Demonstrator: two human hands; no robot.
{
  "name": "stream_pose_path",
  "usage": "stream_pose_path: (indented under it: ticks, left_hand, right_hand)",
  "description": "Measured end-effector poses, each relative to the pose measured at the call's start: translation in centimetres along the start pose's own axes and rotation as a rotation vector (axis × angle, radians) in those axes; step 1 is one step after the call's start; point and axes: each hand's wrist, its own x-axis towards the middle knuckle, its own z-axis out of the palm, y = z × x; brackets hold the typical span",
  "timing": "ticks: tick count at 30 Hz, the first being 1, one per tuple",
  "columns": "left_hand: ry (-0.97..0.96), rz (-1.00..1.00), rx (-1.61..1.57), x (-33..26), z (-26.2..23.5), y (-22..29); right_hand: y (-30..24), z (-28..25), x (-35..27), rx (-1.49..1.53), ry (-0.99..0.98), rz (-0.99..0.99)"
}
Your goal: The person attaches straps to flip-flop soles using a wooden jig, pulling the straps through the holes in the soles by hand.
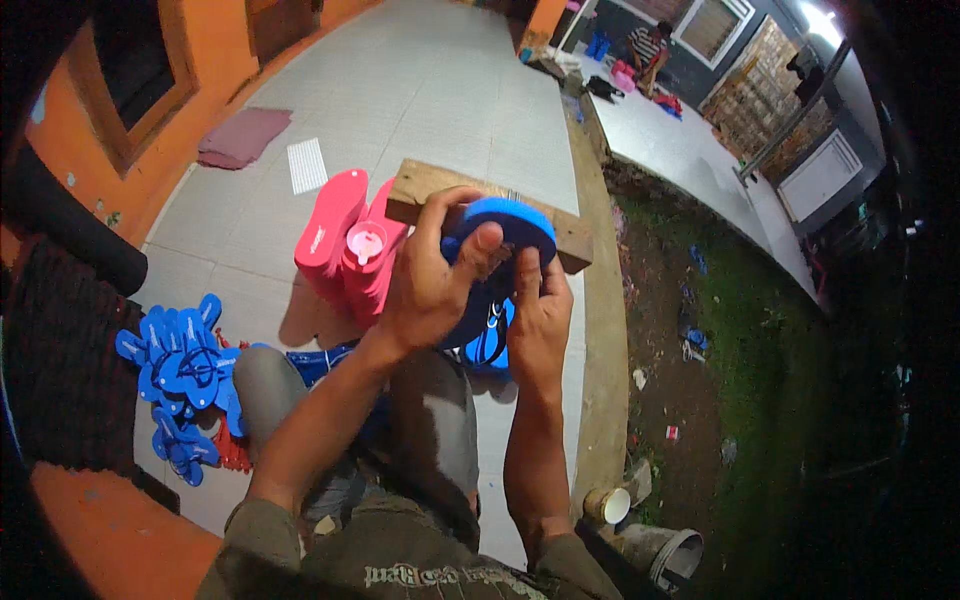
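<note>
holding blue sole, between left hand and right hand

A flip-flop sole shows blue here, stacked soles pink, the wall orange, a shirt dark-and-white striped.

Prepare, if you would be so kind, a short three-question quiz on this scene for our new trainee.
1. True or false: the person's left grip and right grip are both on the blue sole.
2. What colour are the stacked soles to the left of the wooden block?
A) green
B) pink
C) yellow
3. Fill in the missing word: the pile of blue sandals lies on the person's ____ side.

Key: 1. True. 2. B. 3. Left.
</note>
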Motion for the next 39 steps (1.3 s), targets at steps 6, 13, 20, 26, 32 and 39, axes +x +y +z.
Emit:
stream_pose_path:
  ticks: [6,13,20,26,32,39]
  left_hand:
    - [0.053,0.588,0.251,-5.5,-2.4,1.8]
    - [-0.336,0.532,-0.065,-9.4,-3.8,5.9]
    - [0.168,0.153,0.192,-4.6,-3.3,2.4]
    - [0.079,0.039,-0.205,0.4,0.4,-1.2]
    - [-0.135,-0.186,-0.300,0.5,0.2,-1.3]
    - [0.097,0.115,0.032,-5.8,-0.9,0.3]
  right_hand:
    - [1.1,0.1,0.4,-0.295,0.058,-0.072]
    - [1.1,1.2,-1.0,-0.031,-0.012,-0.108]
    - [0.9,-0.4,-0.6,-0.080,-0.041,-0.067]
    - [-0.2,0.8,-0.9,-0.075,0.026,-0.008]
    - [-0.8,0.1,-0.9,-0.027,0.020,0.087]
    - [1.4,0.5,-5.3,-0.424,0.131,-0.148]
